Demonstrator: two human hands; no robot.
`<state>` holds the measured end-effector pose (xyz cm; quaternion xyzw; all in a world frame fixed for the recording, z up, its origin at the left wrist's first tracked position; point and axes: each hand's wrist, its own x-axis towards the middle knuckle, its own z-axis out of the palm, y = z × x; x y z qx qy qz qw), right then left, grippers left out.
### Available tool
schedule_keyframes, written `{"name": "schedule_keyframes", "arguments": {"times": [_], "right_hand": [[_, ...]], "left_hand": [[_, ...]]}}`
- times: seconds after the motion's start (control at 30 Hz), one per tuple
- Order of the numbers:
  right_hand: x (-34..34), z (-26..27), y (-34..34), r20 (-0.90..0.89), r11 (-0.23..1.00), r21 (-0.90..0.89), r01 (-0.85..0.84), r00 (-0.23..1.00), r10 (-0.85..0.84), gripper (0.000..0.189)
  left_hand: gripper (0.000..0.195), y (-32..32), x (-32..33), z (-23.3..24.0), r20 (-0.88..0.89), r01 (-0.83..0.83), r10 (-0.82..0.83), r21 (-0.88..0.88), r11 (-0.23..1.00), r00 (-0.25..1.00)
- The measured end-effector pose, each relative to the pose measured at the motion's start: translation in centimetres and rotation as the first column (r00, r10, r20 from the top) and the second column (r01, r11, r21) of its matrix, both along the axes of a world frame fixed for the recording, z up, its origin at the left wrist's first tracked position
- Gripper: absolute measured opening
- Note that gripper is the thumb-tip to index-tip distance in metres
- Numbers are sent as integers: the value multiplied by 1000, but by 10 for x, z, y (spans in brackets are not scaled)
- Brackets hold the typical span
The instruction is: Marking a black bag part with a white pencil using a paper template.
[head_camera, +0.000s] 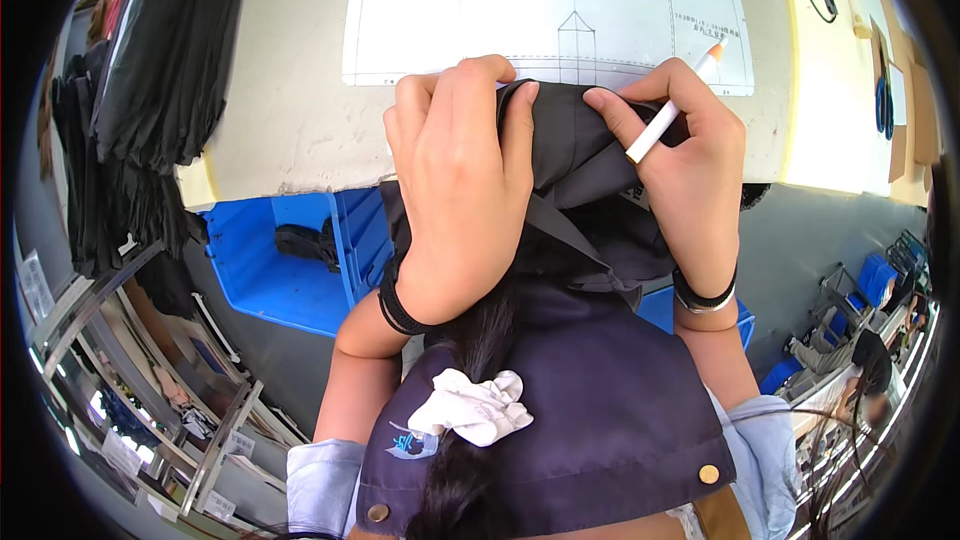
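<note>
Dark fabric (555, 127), a sewn garment piece with a folded edge, is stretched between my two hands at the table's front edge. My left hand (465, 157) pinches its upper left edge between thumb and fingers. With thumb and forefinger, my right hand (690, 142) grips the right part of that edge. A white marking pencil (664, 120) rests across the same hand, its tip pointing up and right. Just beyond the fabric lies a white paper pattern (510, 19) with printed lines, writing and a long cut-out slot. The garment's lower part hangs toward my lap, partly hidden by my wrists.
Stacked dark garments (176, 52) hang over the table's left side. Below are a blue plastic crate (277, 262) holding a dark item and metal shelving (217, 442). Blue-handled scissors (885, 105) lie far right. Another person (862, 364) is in the lower right background.
</note>
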<state>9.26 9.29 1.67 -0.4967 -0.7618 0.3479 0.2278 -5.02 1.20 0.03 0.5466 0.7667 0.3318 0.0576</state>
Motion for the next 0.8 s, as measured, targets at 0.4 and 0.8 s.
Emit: {"name": "schedule_keyframes", "arguments": {"times": [0.4,0.8], "right_hand": [[0,-4,4,-81,996,-94,6,997,-14,20],[-5,4,0,46,998,45,45,998,-47,24]], "left_hand": [[33,-13,10,16,-9,302,-311,264,916,950],[46,-18,26,0,-169,224,-238,-98,970,956]]}}
